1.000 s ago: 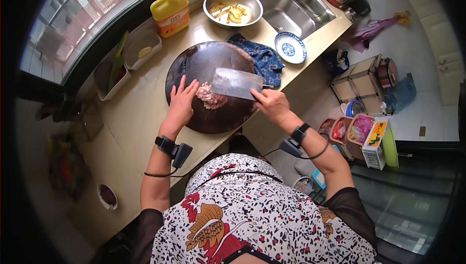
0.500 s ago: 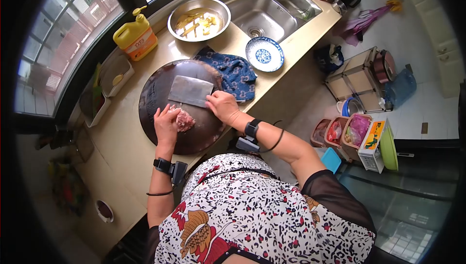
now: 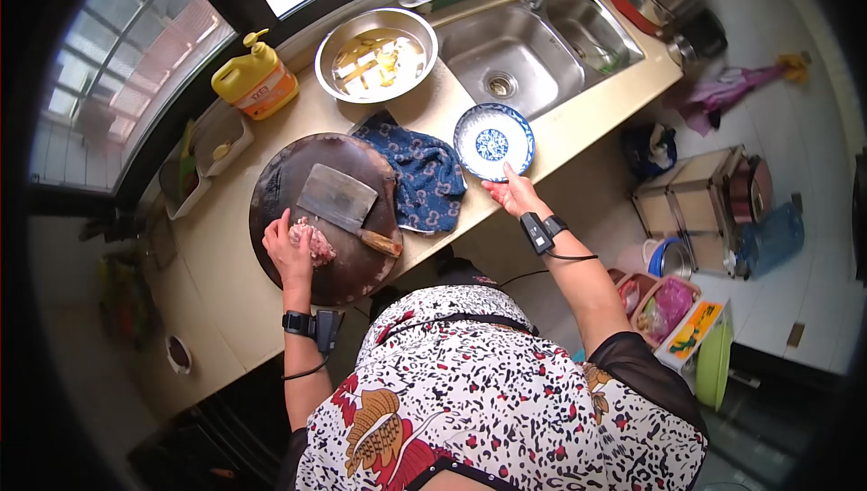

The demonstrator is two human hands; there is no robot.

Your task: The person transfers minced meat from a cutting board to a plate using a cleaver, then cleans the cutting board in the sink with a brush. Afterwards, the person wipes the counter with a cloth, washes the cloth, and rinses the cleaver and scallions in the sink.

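Observation:
On the round dark chopping board lies a small heap of chopped pink meat. My left hand presses against the heap's left side, its fingers curled over the meat. A cleaver rests flat on the board just above the meat, its wooden handle pointing toward the counter's front edge; neither hand touches it. At the counter edge, my right hand grips the near rim of a blue-and-white plate, thumb on top. The fingers under the rim are partly hidden. Nothing lies on the plate.
A folded blue cloth lies between board and plate. Behind stand a steel bowl of cut pieces in water and a yellow pump bottle. The sink is at the back right. White trays line the window side.
My right hand has let go of the cleaver, leaving it on the board, and has moved right to the plate's rim. My left hand stays at the meat. The view has shifted slightly.

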